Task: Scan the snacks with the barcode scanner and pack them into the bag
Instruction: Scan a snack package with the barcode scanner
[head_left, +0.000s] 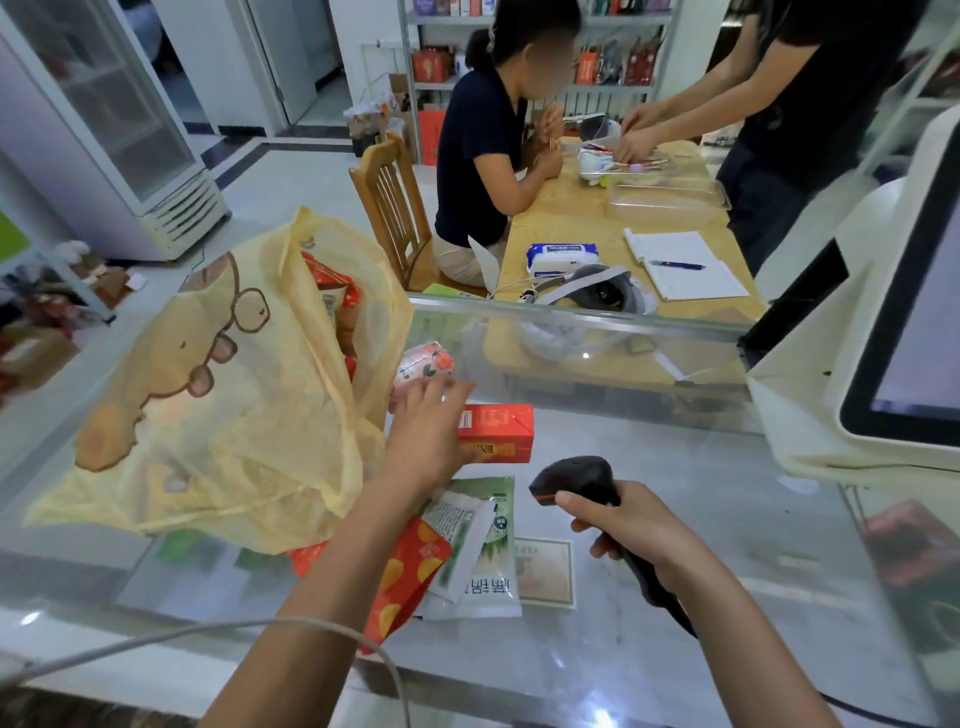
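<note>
The yellow bag (223, 395) slumps on the left of the glass desk (675, 649), mouth open to the right. A cartoon bear is printed on its side, and the red packets (332, 296) inside show only in part through the thin film. At its mouth lies a pink snack pack (423, 364), blurred and half covered by fingertips.

The left hand (431, 431) reaches over it with its grip apart, fingers straight and spread. The palm rests on the left end of a red carton (498, 434) and hides that end. The carton lies on its side, long axis running left to right; its print is too small to read.

Nearer, the forearm hides much of an orange-and-red packet (410, 571). A green-and-white packet (483, 551) overlaps it (its large characters face away from the viewer, and I cannot read them).

Right of these, the right hand (634, 525) has its grip clamped on the black barcode scanner (576, 480). The scanner's long axis runs from near right to far left, head aimed toward the carton, and the hand hides the middle of its handle. A white terminal (909, 312) is cut off by the right edge.
</note>
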